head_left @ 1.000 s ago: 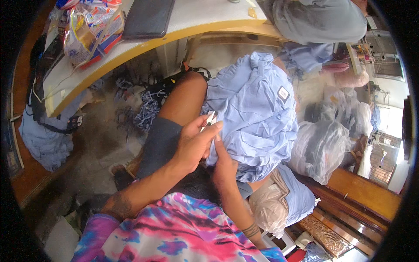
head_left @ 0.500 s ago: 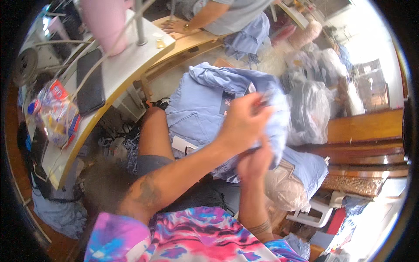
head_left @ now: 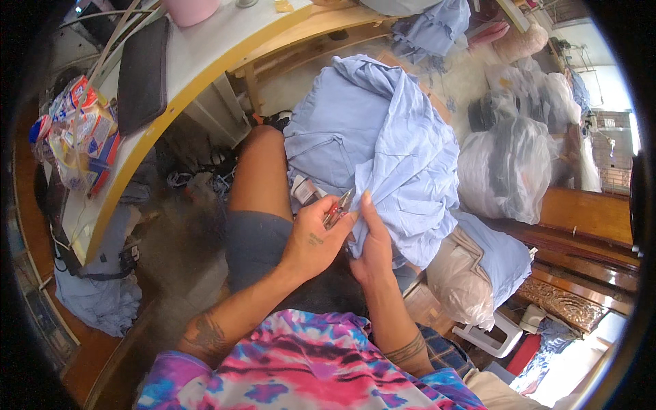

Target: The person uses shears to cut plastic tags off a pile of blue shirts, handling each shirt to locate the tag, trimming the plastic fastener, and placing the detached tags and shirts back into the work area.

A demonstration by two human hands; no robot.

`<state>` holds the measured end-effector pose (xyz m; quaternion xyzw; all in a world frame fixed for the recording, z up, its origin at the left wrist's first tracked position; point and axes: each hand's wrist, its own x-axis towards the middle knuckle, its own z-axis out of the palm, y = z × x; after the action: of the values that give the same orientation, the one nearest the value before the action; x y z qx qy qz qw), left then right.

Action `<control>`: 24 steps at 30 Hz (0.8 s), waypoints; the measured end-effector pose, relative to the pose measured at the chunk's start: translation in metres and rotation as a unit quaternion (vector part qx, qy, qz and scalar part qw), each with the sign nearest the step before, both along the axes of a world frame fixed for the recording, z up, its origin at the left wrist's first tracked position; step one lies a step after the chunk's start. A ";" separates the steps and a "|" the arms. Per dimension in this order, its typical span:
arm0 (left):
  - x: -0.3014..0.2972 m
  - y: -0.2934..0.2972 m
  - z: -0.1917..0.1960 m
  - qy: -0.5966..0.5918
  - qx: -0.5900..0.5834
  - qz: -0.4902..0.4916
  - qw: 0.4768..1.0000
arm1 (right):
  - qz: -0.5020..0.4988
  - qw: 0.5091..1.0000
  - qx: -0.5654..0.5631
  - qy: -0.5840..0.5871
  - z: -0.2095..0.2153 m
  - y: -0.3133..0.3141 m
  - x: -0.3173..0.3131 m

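Note:
A light blue garment lies bunched over my lap and knees, its layers folded over one another. My right hand pinches the garment's near edge, thumb uppermost. In my left hand is a small pair of thread snips with red on the handle, held closed in the fingers. Its metal tip points at the fabric just beside my right thumb. A white printed tag shows on the garment beyond my left hand. The fingers under the cloth are partly hidden.
At the left a curved white table holds a dark flat case and a plastic bag of colourful packets. Wrapped bundles stand at the right, with a bagged stack of blue cloth nearer me and a white stool.
Both hands have come down and toward me. The garment's upper layer has been folded over, covering the dark label. My view has tilted downward.

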<state>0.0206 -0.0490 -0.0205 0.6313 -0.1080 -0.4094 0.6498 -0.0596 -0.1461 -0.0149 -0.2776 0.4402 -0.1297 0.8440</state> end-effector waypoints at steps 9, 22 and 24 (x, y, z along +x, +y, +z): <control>-0.008 0.008 -0.007 0.034 -0.053 0.029 0.998 | -0.035 0.994 -0.040 0.096 0.001 0.005 0.013; -0.014 0.004 -0.010 -0.028 0.008 0.081 0.996 | -0.035 0.991 -0.109 0.070 -0.028 0.017 0.008; -0.014 0.004 -0.010 -0.050 0.004 0.092 0.995 | -0.051 0.992 -0.110 0.043 -0.034 0.018 0.008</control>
<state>0.0064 -0.0448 -0.0303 0.6608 -0.0804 -0.3165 0.6758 -0.0518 -0.1283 -0.0490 -0.3510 0.4724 -0.2080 0.7813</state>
